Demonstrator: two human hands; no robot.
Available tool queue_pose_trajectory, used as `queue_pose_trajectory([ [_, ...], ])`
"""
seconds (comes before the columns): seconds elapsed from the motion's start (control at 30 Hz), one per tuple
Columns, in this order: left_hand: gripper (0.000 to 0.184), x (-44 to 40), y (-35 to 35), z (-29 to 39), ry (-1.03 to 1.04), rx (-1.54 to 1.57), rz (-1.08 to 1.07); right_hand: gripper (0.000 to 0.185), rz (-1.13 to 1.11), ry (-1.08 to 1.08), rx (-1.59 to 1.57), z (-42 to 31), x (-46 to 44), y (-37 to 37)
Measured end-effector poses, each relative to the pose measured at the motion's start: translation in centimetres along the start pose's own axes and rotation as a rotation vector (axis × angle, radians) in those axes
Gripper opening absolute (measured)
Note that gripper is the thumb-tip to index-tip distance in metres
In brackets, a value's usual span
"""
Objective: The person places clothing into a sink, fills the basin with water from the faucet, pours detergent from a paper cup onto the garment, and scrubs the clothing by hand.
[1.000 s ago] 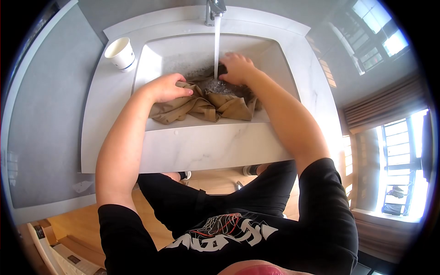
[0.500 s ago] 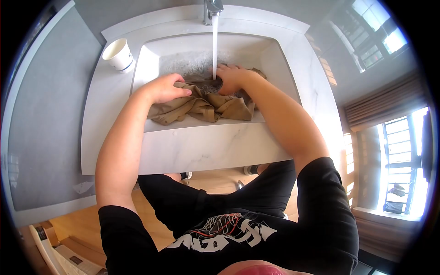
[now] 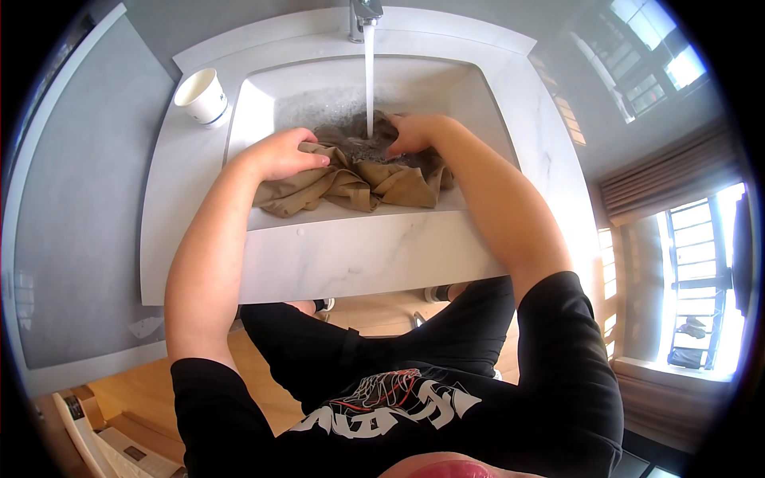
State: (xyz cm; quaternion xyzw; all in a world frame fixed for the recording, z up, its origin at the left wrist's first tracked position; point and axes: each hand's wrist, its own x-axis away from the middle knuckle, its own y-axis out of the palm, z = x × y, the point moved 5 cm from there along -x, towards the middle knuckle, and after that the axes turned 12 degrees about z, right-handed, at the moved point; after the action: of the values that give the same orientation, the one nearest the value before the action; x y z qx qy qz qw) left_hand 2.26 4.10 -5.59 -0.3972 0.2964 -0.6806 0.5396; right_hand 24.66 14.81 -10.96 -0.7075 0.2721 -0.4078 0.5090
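Observation:
A brown, crumpled garment lies bunched in the white sink basin, its front folds against the near wall. The back part looks dark and wet where water lands on it. My left hand grips the cloth at its left side, thumb pointing right and fingers bent over a fold. At the back right of the bundle, my right hand holds the fabric between thumb and fingers; some fingertips are hidden in it. The stream from the faucet falls between both hands.
A white paper cup stands on the counter left of the basin. Foamy water lies at the back of the basin. The counter's front edge runs below my forearms. A window is at the far right.
My right hand has shifted slightly right, and its fingers have drawn in from a spread pose onto the cloth. Darker wet cloth shows under the stream. My left hand stays in place.

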Motion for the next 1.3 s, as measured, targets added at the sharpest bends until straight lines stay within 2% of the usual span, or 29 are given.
queue_pose_trajectory([
  [0.47,0.071,0.07,-0.03,-0.03,-0.007,0.028,-0.013,0.094,-0.027,0.021,-0.187,-0.28,0.73,-0.80],
  [0.67,0.071,0.20,-0.14,0.19,0.004,0.017,-0.012,0.094,0.023,0.000,-0.151,-0.10,0.51,-0.76],
  [0.77,0.071,0.18,-0.14,0.22,0.006,0.017,-0.010,0.094,-0.024,-0.007,-0.174,-0.05,0.43,-0.71],
  [0.87,0.071,0.20,-0.16,0.23,0.007,0.012,-0.010,0.088,-0.007,-0.001,-0.194,-0.10,0.49,-0.70],
  [1.2,0.070,0.19,-0.08,0.23,0.000,0.008,-0.010,0.086,-0.003,0.012,-0.212,-0.22,0.76,-0.97],
  [1.3,0.065,0.25,0.01,0.18,-0.015,-0.010,0.017,0.087,-0.010,0.022,-0.206,-0.16,0.70,-1.13],
])
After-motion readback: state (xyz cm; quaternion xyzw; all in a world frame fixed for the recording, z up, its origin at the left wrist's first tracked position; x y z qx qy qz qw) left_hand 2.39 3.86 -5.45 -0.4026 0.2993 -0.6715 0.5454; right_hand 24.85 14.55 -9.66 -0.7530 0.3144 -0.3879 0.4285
